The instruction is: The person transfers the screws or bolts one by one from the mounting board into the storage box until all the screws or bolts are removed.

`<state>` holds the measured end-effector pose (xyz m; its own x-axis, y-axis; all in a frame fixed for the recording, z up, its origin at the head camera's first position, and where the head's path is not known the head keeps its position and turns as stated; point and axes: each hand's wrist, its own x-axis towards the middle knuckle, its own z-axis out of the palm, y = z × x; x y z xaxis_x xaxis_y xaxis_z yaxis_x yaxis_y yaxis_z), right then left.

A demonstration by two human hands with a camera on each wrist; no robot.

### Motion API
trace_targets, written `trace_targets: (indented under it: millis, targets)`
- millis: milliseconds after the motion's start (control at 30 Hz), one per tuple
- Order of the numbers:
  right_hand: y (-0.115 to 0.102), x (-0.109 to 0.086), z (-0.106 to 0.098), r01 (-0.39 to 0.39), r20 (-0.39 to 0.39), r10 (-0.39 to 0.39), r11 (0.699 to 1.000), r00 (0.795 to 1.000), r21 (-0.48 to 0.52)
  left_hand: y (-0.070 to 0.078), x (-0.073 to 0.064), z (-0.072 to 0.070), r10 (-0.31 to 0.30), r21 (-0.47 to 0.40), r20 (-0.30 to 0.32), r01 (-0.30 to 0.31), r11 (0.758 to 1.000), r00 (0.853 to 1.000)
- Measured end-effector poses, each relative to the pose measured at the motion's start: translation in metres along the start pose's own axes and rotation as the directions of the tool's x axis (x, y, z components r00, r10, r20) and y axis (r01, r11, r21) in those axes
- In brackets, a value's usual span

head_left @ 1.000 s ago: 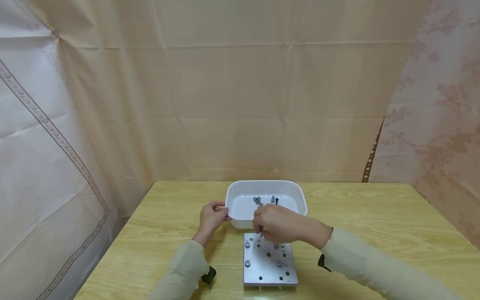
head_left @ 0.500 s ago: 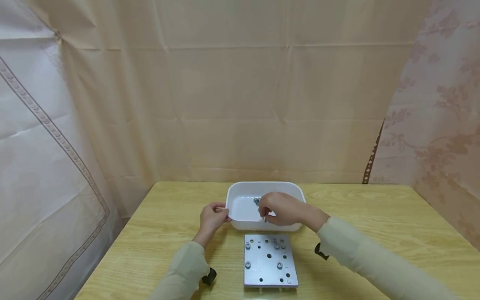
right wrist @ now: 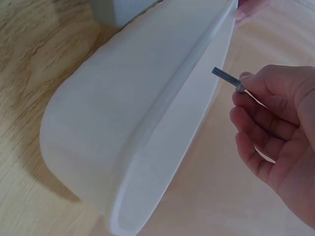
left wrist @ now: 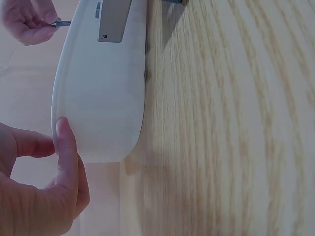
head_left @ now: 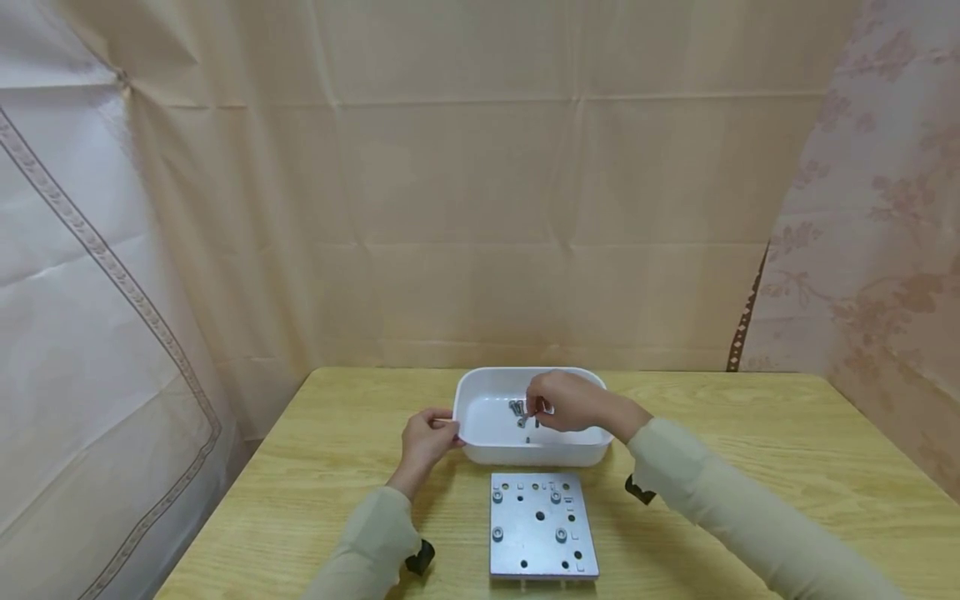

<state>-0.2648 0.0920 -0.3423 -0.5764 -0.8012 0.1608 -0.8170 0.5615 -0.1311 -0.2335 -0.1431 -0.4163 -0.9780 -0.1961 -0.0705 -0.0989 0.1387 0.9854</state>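
Note:
My left hand [head_left: 426,439] pinches the left end of a white tray [head_left: 534,455] between thumb and fingers, with the thumb on the outer wall in the left wrist view. Over the tray's right half, my right hand [head_left: 568,402] pinches a metal screw [right wrist: 227,77] by its head; the threaded shank sticks out past the fingertips. Loose screws [head_left: 516,407] lie on the tray floor, partly hidden behind the right hand. In front of the tray is a silver metal plate [head_left: 517,546] with many holes. Several socket-head screws [head_left: 561,535] stand in it.
Everything is on a light wood-grain table [head_left: 285,508]. A beige curtain [head_left: 465,208] hangs behind its far edge, with patterned cloths at both sides. Short pegs show under the plate's near edge.
My right hand has moved away from the plate's far edge and up over the tray, holding the screw. The left hand keeps its grip on the tray. The head view has tilted slightly.

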Motion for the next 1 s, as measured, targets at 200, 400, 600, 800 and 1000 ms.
trace_targets:
  millis: [200,400,600,800,1000]
  targets:
    - [0.013,-0.001,0.001,-0.118,0.041,0.117,0.992,0.992,0.036,0.001,0.003,0.002,0.001,0.001,-0.002,-0.001,1.0,1.0]
    - [0.026,-0.006,0.002,-0.109,0.016,0.108,0.991,0.994,0.08,0.001,0.005,0.002,-0.003,0.014,0.006,0.003,1.0,1.0]
    - [0.031,-0.01,0.001,-0.119,-0.013,0.12,0.991,0.993,0.069,0.001,0.007,0.0,-0.031,0.024,0.02,0.03,0.999,0.999]
    - [0.023,-0.023,0.001,-0.128,-0.114,0.123,0.991,0.986,-0.039,0.0,0.004,-0.006,0.038,0.068,0.018,-0.039,0.997,0.999]
    - [0.007,-0.048,0.009,-0.344,-0.27,0.314,0.936,0.91,-0.073,0.002,-0.011,-0.012,0.248,0.321,-0.002,-0.234,0.918,0.969]
